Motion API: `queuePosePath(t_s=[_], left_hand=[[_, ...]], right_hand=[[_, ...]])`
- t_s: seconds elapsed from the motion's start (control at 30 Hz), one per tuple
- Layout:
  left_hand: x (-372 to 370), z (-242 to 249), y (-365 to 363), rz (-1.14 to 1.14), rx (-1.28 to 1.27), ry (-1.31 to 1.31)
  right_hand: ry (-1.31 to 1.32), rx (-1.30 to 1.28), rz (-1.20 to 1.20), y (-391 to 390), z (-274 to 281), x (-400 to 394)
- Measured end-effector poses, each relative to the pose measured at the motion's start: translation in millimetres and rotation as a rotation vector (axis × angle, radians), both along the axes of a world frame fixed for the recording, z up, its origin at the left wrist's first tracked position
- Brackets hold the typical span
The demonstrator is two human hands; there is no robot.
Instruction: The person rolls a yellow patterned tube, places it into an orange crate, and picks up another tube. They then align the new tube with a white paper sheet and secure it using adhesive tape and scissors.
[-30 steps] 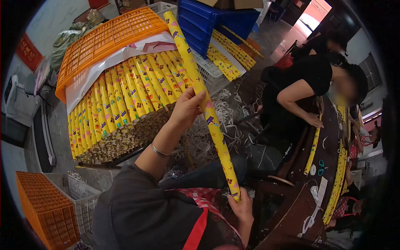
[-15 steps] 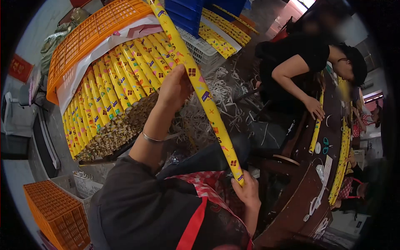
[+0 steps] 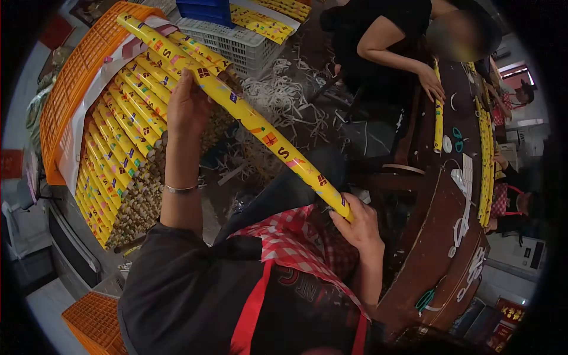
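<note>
A long yellow wrapping-paper roll (image 3: 260,127) printed with small gifts and letters slants across my front. My left hand (image 3: 188,106), a bracelet on its wrist, is closed around its upper half. Lower down, the fingers of my right hand (image 3: 360,225) are wrapped round the near end. The roll's far end lies over an orange crate (image 3: 77,77) lined with a white sheet. Many similar yellow rolls (image 3: 127,112) are stacked in this crate, their brown ends facing me.
White strips (image 3: 278,89) litter the floor beside a grey crate (image 3: 228,47). At right, a brown table (image 3: 414,248) bears more rolls, tape and green scissors (image 3: 425,300). A co-worker's hand (image 3: 431,83) rests by a roll there. Another orange crate (image 3: 92,316) stands lower left.
The far end of the held roll has swung left, over the stacked rolls and the orange crate. My left hand has moved left with it. Both hands keep their hold, and the view has shifted.
</note>
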State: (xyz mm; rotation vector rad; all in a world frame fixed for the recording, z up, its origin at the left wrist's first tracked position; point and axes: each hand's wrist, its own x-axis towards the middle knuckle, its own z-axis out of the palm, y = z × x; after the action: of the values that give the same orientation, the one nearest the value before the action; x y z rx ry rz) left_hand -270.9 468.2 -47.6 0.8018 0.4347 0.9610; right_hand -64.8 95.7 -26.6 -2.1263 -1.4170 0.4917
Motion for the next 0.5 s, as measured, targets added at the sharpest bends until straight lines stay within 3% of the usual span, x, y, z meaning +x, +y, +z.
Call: queuePosePath(t_s=[0.03,0.1,0.3,0.47,0.5], left_hand=[[3.7,3.8,-3.2,-0.001,0.002,0.000],[15.1,12.2,-13.0,0.244,-0.120,-0.057],[6.7,11.4,-9.4,0.225,-0.108,-0.032],[10.4,10.7,-13.2,0.244,-0.189,-0.008],[7.2,11.1,-14.4,0.161,-0.122,-0.024]], right_hand=[[-0.024,-0.008,-0.001,-0.7,2.4,1.4],[-0.049,-0.017,-0.002,-1.1,4.3,5.6],[-0.226,0.039,0.020,5.2,17.6,23.2],[-0.169,0.070,0.008,7.7,29.6,28.8],[-0.157,0.073,0.001,6.3,29.9,29.5]])
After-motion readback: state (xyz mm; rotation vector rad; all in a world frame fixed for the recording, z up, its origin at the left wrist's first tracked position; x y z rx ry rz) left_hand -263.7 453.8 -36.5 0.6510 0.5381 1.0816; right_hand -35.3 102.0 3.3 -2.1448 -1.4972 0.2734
